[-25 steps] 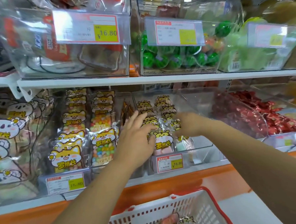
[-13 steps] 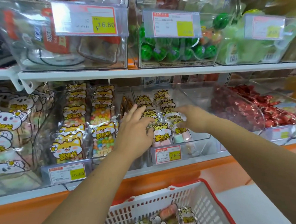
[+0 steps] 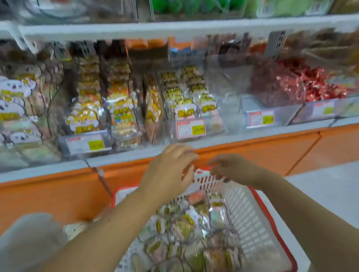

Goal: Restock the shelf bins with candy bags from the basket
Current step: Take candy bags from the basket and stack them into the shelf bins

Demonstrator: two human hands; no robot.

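Empty, loosely curled left hand (image 3: 168, 171) and right hand (image 3: 233, 170) hover over a white red-rimmed plastic basket (image 3: 251, 219); glossy clear candy bags (image 3: 185, 229) beneath may slip when grabbed.

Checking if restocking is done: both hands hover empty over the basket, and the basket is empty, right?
No: the head view shows many candy bags in the basket. The left hand and right hand do hover empty over it.

Basket (image 3: 247, 226) sits low in front of the shelf (image 3: 247, 137), bags (image 3: 187, 227) piled inside. Bins (image 3: 219, 121) line the shelf side by side. Left hand (image 3: 168, 171) beside right hand (image 3: 232, 170), over the basket's far rim.
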